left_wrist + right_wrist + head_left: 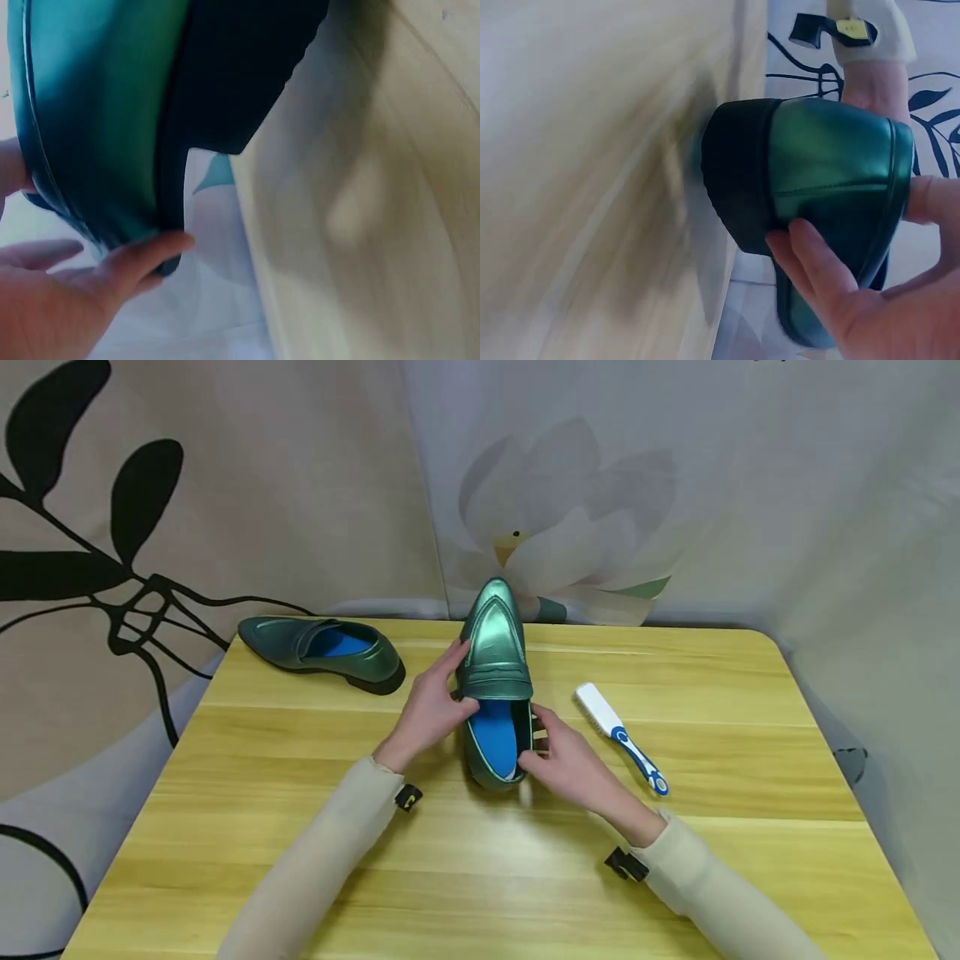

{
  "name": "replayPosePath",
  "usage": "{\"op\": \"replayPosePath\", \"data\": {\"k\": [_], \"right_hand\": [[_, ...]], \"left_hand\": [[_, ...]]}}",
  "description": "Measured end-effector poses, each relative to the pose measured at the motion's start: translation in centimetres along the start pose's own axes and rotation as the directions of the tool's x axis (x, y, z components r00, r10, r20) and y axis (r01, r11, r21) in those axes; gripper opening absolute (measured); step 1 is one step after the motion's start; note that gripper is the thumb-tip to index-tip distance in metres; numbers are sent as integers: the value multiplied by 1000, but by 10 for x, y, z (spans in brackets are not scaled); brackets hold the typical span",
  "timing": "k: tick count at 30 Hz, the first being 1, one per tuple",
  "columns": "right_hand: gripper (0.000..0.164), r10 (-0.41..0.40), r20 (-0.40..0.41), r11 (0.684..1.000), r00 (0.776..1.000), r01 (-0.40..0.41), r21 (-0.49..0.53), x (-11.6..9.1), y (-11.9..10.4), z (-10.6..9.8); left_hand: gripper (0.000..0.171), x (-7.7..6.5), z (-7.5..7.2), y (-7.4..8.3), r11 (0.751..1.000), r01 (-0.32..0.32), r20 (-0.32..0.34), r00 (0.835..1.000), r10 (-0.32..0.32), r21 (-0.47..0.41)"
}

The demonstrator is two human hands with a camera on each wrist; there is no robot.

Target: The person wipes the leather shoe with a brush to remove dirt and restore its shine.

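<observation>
A metallic green loafer (496, 647) with a blue insole is held between both hands, toe pointing to the far side, its dark sole close over the table in the wrist views. My left hand (435, 697) grips its left side near the vamp, thumb at the edge of the opening. On the right, near the heel, my right hand (562, 756) pinches the side wall, thumb at the rim and fingers outside. The right wrist view shows the heel block (739, 176) and two fingertips against the green upper. A matching loafer (322, 652) lies at the back left, toe to the left.
A white and blue brush (621, 735) lies on the wooden table (480, 877) to the right of my right hand, bristles facing left. Behind the table's far edge hangs a pale curtain (300, 485) with a leaf and flower print.
</observation>
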State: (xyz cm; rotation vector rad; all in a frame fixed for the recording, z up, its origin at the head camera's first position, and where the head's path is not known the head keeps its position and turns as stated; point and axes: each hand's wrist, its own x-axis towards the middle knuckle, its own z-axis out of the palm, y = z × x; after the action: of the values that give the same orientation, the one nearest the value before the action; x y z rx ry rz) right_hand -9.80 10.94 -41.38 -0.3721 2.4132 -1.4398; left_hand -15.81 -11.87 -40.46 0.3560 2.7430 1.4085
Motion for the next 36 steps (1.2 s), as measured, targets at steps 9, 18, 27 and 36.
{"op": "replayPosePath", "data": {"k": [9,18,27,36], "right_hand": [[66,85,-37,991,996,-89,-104,-5,6,0],[64,124,-21,985,992,-126,-119,1,9,0],[69,94,33,985,995,-89,-146,5,11,-6],[66,71,-59,986,996,-79,-149,-2,23,-41]], "left_hand": [[74,18,12,-8,999,41,219,975,-40,-1],[72,31,16,-14,995,71,302,949,-87,63],[73,26,23,-15,986,146,286,944,-163,80],[37,8,15,-5,966,189,317,918,-238,177]]}}
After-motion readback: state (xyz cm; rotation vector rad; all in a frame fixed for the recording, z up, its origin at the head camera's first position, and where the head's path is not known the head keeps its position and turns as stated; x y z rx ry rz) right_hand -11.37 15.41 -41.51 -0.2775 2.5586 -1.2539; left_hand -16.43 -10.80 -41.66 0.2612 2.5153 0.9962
